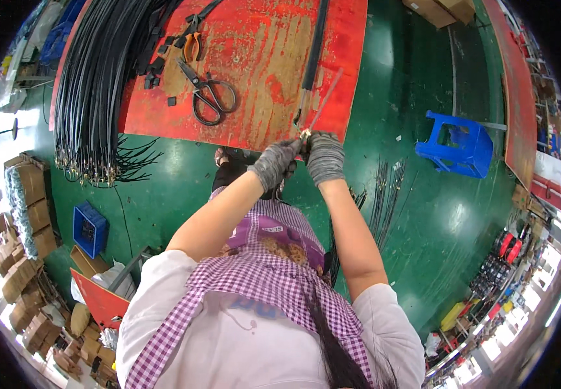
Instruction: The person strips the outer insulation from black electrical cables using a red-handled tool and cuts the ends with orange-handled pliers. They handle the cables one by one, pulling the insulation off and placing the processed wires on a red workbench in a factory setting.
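Note:
Both my hands wear grey gloves and meet at the near edge of the red worktable point(254, 84). My left hand point(275, 163) is closed around the lower end of a black cable point(316, 45), which runs down the table towards me. Beside it, my right hand point(325, 157) pinches a small brass-coloured fitting point(305, 134) at that end; the fingers hide most of it. From the same spot a thin pale strip point(327, 97) slants up and to the right. Left of my hands lie black-handled scissors point(212, 100) and orange-handled pliers point(192, 47).
A thick bundle of black cables point(96, 84) hangs over the table's left edge. Small black pieces point(154, 70) lie beside it. On the green floor stand a blue stool point(457, 146) and a blue crate point(91, 229). More thin cables point(386, 194) hang or lie right of me.

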Demonstrator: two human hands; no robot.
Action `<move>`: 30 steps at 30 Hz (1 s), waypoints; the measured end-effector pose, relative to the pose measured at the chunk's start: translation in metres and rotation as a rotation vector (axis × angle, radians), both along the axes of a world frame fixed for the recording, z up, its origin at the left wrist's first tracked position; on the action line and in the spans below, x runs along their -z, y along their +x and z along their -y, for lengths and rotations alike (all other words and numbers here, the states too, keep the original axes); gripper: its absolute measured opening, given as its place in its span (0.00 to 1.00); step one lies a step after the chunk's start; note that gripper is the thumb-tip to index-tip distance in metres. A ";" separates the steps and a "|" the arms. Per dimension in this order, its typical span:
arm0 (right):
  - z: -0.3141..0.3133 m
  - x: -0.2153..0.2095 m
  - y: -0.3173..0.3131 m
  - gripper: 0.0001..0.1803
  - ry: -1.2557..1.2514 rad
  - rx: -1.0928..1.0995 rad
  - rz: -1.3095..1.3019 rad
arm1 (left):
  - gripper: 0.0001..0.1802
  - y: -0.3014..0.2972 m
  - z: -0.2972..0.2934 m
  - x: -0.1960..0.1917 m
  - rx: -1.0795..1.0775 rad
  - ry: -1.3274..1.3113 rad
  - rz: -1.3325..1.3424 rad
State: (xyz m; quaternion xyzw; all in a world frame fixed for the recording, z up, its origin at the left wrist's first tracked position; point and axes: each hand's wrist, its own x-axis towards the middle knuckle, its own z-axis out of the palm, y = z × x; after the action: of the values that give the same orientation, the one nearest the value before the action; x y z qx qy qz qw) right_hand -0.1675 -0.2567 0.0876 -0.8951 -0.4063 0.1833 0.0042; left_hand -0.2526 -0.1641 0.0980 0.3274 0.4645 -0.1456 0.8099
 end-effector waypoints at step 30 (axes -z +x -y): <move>-0.048 0.003 0.039 0.21 0.834 0.518 -0.941 | 0.13 -0.117 -0.069 0.090 0.045 0.414 0.171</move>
State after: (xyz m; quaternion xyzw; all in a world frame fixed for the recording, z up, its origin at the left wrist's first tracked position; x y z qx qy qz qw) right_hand -0.1284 -0.2084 0.0844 -0.7119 -0.1702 0.3743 0.5693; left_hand -0.3696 -0.0950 0.0084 0.5083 0.4067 -0.0370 0.7582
